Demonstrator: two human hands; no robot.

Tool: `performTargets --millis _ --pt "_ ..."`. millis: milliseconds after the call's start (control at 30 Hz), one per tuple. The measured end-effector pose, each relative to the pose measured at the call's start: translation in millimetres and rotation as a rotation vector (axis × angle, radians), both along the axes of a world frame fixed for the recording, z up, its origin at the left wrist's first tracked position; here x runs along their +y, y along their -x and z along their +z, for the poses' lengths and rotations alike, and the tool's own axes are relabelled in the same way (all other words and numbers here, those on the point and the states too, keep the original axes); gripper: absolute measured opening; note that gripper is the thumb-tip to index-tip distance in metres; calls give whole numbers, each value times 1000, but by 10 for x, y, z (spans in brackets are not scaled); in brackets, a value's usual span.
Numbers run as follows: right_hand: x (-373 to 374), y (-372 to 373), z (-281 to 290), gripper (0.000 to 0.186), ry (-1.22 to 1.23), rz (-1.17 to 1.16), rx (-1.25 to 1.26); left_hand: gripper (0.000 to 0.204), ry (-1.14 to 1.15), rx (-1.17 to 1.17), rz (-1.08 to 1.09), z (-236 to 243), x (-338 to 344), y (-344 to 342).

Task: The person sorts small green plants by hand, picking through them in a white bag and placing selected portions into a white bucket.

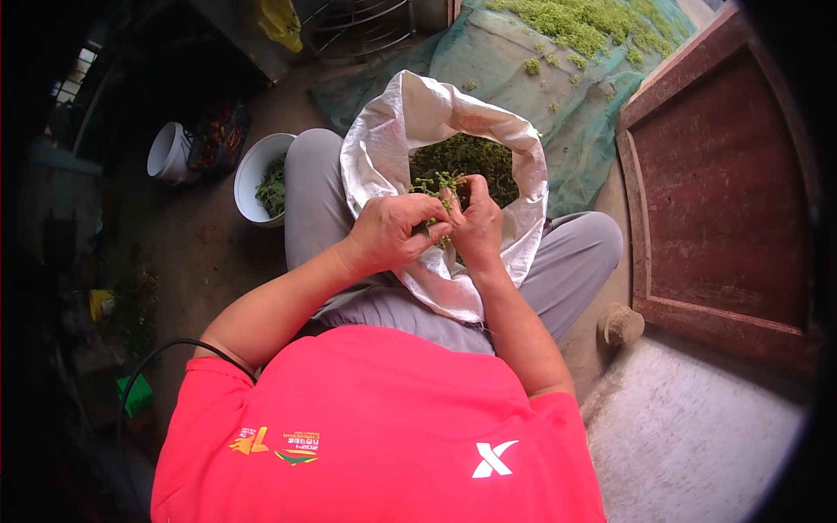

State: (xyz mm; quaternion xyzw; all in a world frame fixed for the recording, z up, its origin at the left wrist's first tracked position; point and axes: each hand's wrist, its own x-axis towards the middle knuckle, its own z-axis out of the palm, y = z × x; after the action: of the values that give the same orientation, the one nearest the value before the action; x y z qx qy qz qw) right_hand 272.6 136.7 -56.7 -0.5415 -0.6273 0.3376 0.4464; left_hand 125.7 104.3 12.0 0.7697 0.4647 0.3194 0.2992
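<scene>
A white woven sack (370,170) stands between my knees, its mouth spread wide and its rim folded outward. Inside lies a dark green heap of small plant pieces (471,161). Over the near side of the opening, my left hand (397,231) and my right hand (475,225) meet at a sprig with small green berries (427,184). The fingers of both hands are closed in a pinch on it. Parts of the sprig are hidden behind the fingers.
To my left are a white bucket of green leaves (272,186), another white bucket (167,152) and a dark crate with red bits (214,139). Ahead, green netting (488,52) bears spread green clusters (593,26). A reddish-brown wooden door (724,183) stands at right.
</scene>
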Motion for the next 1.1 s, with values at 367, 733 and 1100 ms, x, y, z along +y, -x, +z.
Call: performTargets --millis 367,733,1100 --pt "29 -7 -11 19 2 19 92 14 42 304 175 -69 -6 15" --pt "1 -13 -54 22 264 43 246 13 -137 374 71 -129 -33 35" --pt "128 -68 -144 23 321 15 289 6 9 -96 162 -300 114 60"
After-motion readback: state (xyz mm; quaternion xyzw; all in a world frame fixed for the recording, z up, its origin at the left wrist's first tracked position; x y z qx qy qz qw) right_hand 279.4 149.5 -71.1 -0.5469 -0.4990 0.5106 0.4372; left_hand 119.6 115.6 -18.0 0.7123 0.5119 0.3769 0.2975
